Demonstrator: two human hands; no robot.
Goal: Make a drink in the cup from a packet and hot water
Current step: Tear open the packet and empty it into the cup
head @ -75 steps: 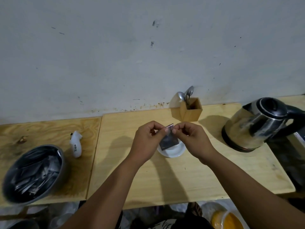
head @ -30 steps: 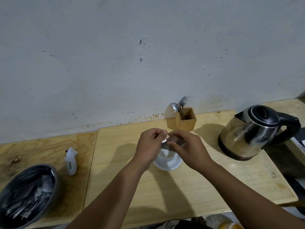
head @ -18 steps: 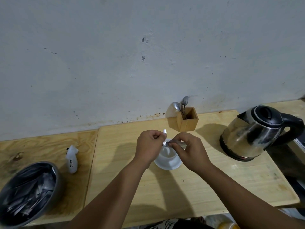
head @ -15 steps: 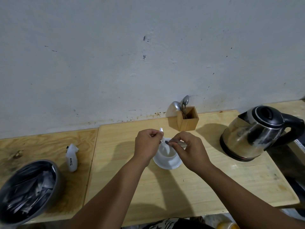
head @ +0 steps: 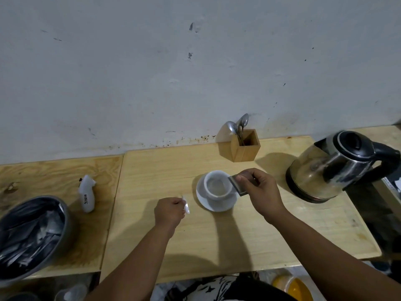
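A white cup (head: 217, 186) stands on a white saucer (head: 214, 204) in the middle of the wooden table (head: 217, 240). My right hand (head: 259, 189) grips a grey packet (head: 237, 185), tilted with its open end at the cup's right rim. My left hand (head: 170, 211) sits low to the left of the saucer, pinching a small torn-off strip (head: 186, 204). A steel kettle (head: 338, 166) with a black lid and handle stands at the right.
A wooden holder with spoons (head: 244, 144) stands against the wall behind the cup. A metal bowl (head: 30, 235) full of several grey packets sits at the far left, with a small white object (head: 87, 193) beside it. A yellow container (head: 293, 288) is below the table edge.
The packet's top has been torn off. My left hand moved down and left with the strip, away from the cup. My right hand keeps the packet at the cup's rim.
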